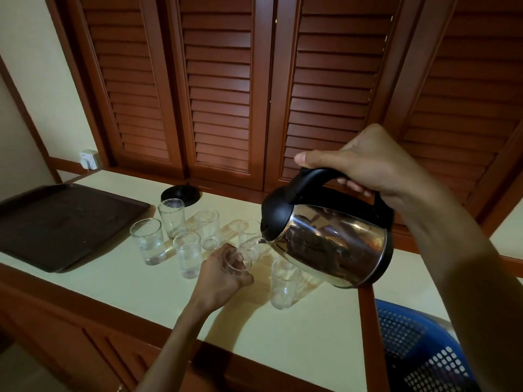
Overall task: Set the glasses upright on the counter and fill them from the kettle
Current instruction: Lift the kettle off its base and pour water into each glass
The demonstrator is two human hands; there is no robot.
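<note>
The left hand (226, 274) curls round a glass (244, 254) and tips it toward the kettle's spout, apparently so the water runs down the inside wall rather than splashing. At about nine o'clock from that hand lies a dark tray (56, 222), flat on the tabletop (283, 329) and bare on top, probably the carrier the glasses belong to. Between tray and hand four glasses stand upright in a loose cluster: one nearest the tray (147, 241), a taller-looking one behind it (171, 217), one in front (188, 254) and one further back (208, 229). At least the front two seem to hold water, so I judge the filling about halfway done. The kettle's black base (181, 193) sits at eleven o'clock from the hand, against the shutters. Another glass (249, 230) stands just behind the held one, partly hidden. At three o'clock from the left hand stands a glass (283, 284) that looks unfilled, under the kettle's belly. The right hand (365, 162) grips the black handle of the steel kettle (328, 244), thumb on top, tilting it spout-down to pour. A blue basket (418, 352) sits at five o'clock.
</note>
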